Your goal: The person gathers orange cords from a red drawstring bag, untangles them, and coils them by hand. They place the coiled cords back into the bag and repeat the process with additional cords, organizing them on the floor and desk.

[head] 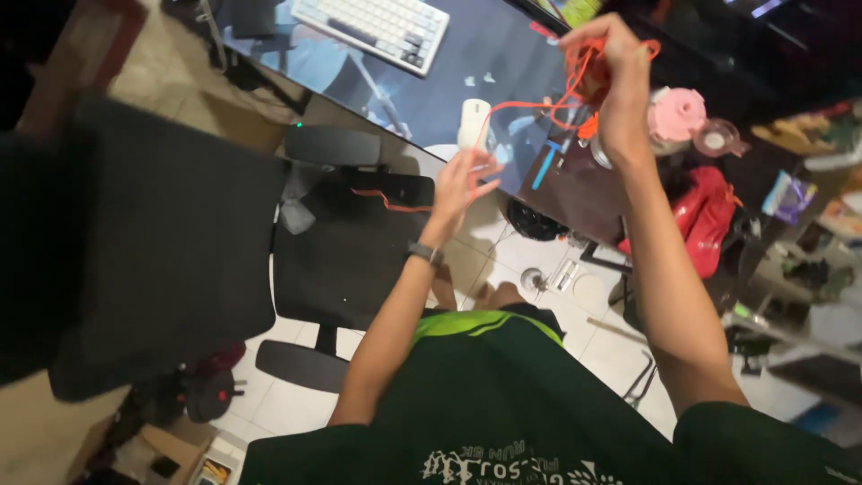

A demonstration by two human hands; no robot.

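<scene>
My right hand (618, 67) is raised over the desk edge, closed on a bundle of thin orange cord (582, 65). One strand of the cord runs left and down toward my left hand (460, 180), whose fingers are spread with the strand passing by the fingertips; whether they pinch it is unclear. Another stretch of orange cord (388, 202) lies on the seat of the black office chair (346, 247) below my left hand. A watch sits on my left wrist.
A dark desk (503, 54) carries a white keyboard (377, 25) and a white mouse (473, 121). A pink lidded container (678, 112), a red bag (705, 211) and shelves of clutter stand at the right. The chair's black backrest (153, 242) fills the left.
</scene>
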